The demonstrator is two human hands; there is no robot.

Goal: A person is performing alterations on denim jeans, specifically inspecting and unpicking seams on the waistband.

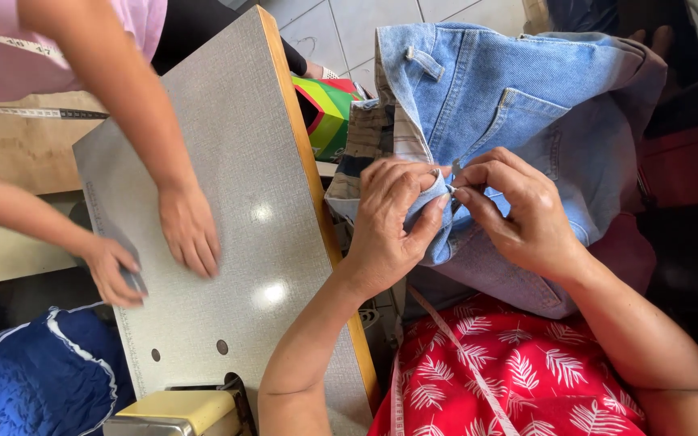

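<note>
Red leaf-print lap (519,371): nearest the lens, under both forearms; white tape measure (462,355) trailing across it.
Desk (228,161): grey speckled top with wooden edge, running from the near edge by the lap up and away; two small round holes near its near end.
Jeans (527,105): light blue denim, bunched off the desk's right edge, over the lap, not resting on the top; back pocket and belt loop turned upward, striped pocket lining showing on the side toward the desk.
Left hand (389,222): closed around a fold of the jeans, thumb underneath, fingers curled over, pinching the cloth taut.
Right hand (519,210): fingertips pinched shut on something small and thin at the fold, too small to tell what; touching the left hand's fingertips.
Step in hand: by the look of it, fine work on a seam or stitch at the pinched fold.
Next move calls for: likely a steady left grip keeping the fold tight while the right fingertips work in short, careful pulls.
Other person's hands (187,230): flat on the desk's far left part, apart from the jeans.
Blue garment (42,371): white-trimmed, below the desk's left edge.
Green bag (329,113): beyond the desk's right edge, by the tiled floor.
</note>
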